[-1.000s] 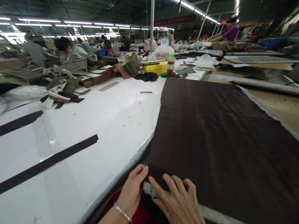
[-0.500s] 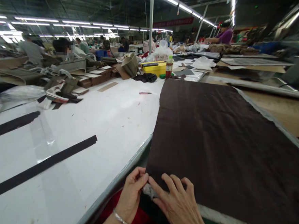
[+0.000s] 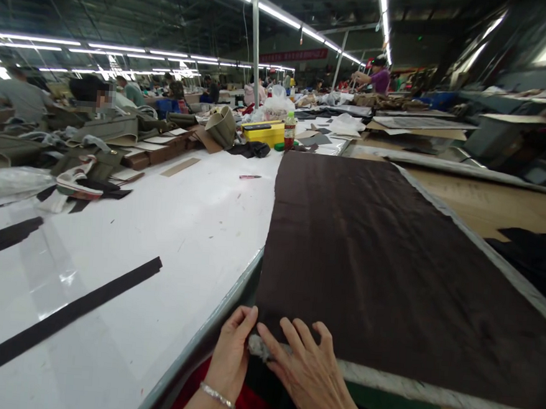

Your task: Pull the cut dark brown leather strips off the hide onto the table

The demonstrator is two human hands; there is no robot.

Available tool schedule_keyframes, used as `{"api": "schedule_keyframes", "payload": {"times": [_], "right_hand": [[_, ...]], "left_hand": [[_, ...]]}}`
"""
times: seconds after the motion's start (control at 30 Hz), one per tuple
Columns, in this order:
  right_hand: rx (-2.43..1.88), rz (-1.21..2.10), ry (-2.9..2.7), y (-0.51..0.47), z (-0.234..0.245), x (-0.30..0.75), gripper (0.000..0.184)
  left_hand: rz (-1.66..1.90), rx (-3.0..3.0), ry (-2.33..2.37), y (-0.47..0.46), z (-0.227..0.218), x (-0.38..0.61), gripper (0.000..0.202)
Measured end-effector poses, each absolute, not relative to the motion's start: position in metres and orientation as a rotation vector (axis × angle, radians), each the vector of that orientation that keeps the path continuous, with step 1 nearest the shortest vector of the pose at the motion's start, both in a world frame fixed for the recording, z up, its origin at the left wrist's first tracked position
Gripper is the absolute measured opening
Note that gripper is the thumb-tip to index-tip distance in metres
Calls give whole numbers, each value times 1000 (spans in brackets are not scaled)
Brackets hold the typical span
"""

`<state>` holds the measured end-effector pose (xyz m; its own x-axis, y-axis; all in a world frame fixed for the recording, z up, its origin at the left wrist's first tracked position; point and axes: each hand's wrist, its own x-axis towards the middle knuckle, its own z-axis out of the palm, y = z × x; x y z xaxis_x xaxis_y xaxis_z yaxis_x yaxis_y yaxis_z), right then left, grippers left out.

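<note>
A large dark brown sheet (image 3: 335, 246), leather or fabric, lies over a board on the right. My left hand (image 3: 232, 345) wears a silver bangle and is closed at the sheet's near left corner, thumb and fingers pinching its edge. Just right of it, my right hand (image 3: 306, 362) rests with fingers spread on the near edge of the sheet. A ragged grey-white bit of the board's edge (image 3: 259, 347) shows between the hands. The undersides of the fingers are hidden.
On the white table (image 3: 197, 224) at left lie dark strips (image 3: 73, 309) and a small red pen-like tool (image 3: 250, 177). Further back stand a yellow box (image 3: 263, 134), a bottle (image 3: 289, 131) and stacked bag pieces (image 3: 114, 128). Co-workers are in the background.
The view has turned slightly right, so the scene sits further left. My left hand keeps its pinch on the corner, and my right hand stays spread beside it.
</note>
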<state>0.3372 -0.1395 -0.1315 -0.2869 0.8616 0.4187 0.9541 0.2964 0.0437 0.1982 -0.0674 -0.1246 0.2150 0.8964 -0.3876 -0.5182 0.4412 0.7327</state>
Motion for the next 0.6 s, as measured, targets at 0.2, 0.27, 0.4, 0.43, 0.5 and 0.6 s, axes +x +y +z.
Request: {"api": "schedule_keyframes", "payload": {"times": [0.2,0.27,0.4,0.43,0.5,0.6], "right_hand": [[-1655,-431,-2231,-143,-132,336,65],[-1635,-432,-2236,-144,-132,336,68],[-1653,-383,-2226,-145,-130,335,77],[-1665,-369,-2221,-146,-128,335,76],[-1673,-351,-2224,-149,-123,333,67],[-1689,-349,-2236,-154,-115,331,52]], "left_hand": [[1056,392,904,-71,-125,198,41],[1051,335,942,-71,-124,197,45],[1050,444,873,-75,-119,195,39],[1045,496,862,-77,-118,193,38],[1024,559,902,-81,-118,189,42],[959,614,995,-83,-124,181,54]]}}
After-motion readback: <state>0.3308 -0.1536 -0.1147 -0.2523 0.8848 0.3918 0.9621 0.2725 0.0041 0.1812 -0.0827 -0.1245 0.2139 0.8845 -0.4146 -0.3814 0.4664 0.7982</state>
